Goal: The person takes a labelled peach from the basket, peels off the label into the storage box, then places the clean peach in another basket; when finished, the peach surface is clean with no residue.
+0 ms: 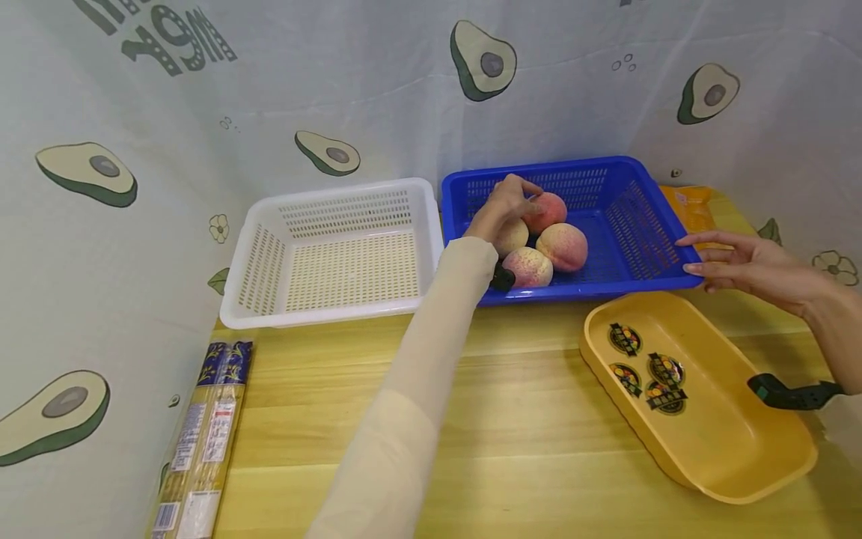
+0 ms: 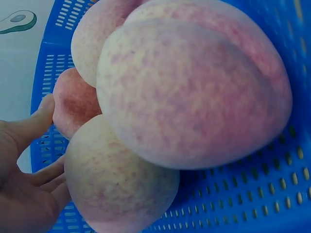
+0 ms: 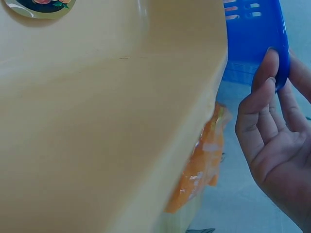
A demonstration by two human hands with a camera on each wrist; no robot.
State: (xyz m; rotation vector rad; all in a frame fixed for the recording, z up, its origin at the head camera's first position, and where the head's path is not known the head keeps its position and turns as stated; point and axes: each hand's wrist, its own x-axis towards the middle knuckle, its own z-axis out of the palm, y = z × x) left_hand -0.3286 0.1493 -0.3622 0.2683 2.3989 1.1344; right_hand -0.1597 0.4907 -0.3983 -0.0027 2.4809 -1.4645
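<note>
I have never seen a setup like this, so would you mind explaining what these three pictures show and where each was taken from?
There is no machine here: a person works with two bare hands and wears three cameras. The wide picture comes from the head camera, looking down at a wooden table. The other two come from cameras on each wrist.

On the table stand a white basket, a blue basket with four peaches, a yellow tray, a noodle packet and an orange packet.

The left hand reaches into the blue basket, fingers curled on the back peach; how firm the grip is cannot be told. The right hand is open, its fingertips at the blue basket's rim.
</note>
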